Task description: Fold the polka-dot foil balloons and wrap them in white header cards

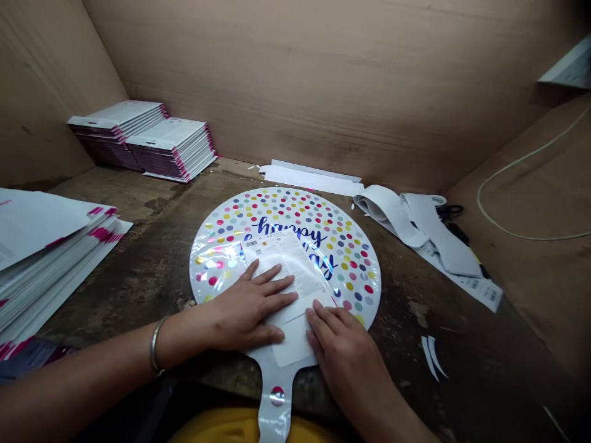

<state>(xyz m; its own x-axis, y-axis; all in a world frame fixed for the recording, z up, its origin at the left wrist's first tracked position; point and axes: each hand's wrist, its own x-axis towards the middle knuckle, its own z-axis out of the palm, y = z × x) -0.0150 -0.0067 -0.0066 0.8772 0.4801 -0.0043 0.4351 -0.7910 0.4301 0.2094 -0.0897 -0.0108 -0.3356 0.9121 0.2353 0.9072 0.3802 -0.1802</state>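
Your left forearm (87,383) crosses the lower left, below stacked cards (50,264) at the frame's left edge. At centre, your left hand (249,307) lies spread on a printed sheet (305,280) atop the dotted balloon (281,212); your right hand (344,341) touches the sheet's lower end, its grip unclear. White strips (441,243) lie at right.

On the table (152,264) before us lies a balloon (277,212), neck toward us; on it, a leaflet (307,280) beneath our left hand (247,307), our right hand (341,338) at its edge. We find packet stacks (60,267) left, paper strips (418,224) right, a cut strip (309,179) behind.
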